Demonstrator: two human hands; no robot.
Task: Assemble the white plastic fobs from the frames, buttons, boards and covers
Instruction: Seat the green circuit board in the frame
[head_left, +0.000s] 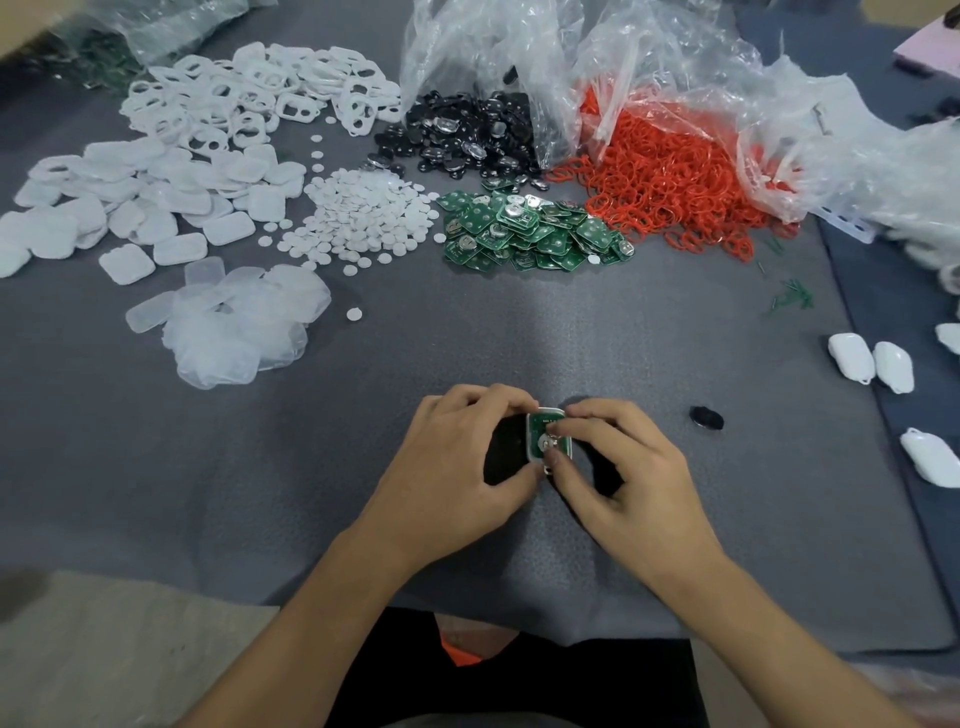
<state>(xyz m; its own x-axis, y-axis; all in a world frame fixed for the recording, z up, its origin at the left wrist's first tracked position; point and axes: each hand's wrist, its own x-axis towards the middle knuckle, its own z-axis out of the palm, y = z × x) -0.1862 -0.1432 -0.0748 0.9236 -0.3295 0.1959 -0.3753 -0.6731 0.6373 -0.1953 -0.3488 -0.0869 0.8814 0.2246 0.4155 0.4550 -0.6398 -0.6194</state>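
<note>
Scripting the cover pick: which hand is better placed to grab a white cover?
Left, probably. The white cover pile lies far left, nearer the left hand, which grips the frame; the right hand pinches the green board and would have to cross over.

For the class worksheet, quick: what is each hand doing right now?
Left hand: grips the fob.
Right hand: pinches the same fob.

You're at a small assembly workbench, grey mat (519, 338) under you, bulk heaps sorted by part, white frames (249, 88), round buttons (363, 213), green boards (524, 234), red rings (670, 176) spilling from a plastic bag (701, 78), closed white fobs (852, 358) lying at your right.
</note>
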